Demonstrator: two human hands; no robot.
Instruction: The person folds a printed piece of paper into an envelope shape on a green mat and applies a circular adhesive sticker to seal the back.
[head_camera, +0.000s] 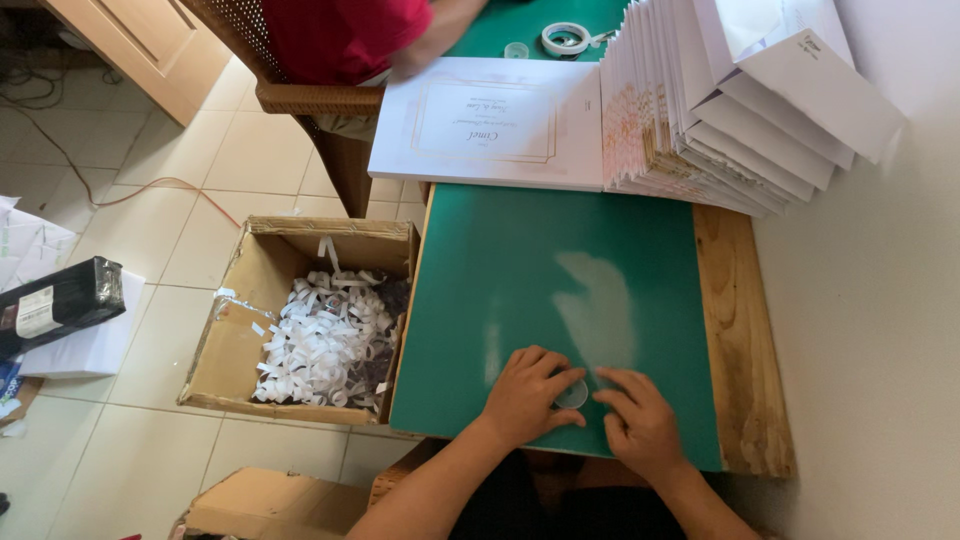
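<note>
Both my hands rest on the near edge of a green cutting mat. My left hand and my right hand close together around a small clear tape roll, fingers pinching at it from both sides. The roll lies flat on the mat, mostly covered by my fingers. A stack of white printed cards lies at the far end of the mat. A slanted pile of white envelopes leans beside it on the right.
A cardboard box of white paper strips stands on the tiled floor at left. Across the table, another person in a red top sits on a chair, with a white tape roll nearby. A white wall runs along the right.
</note>
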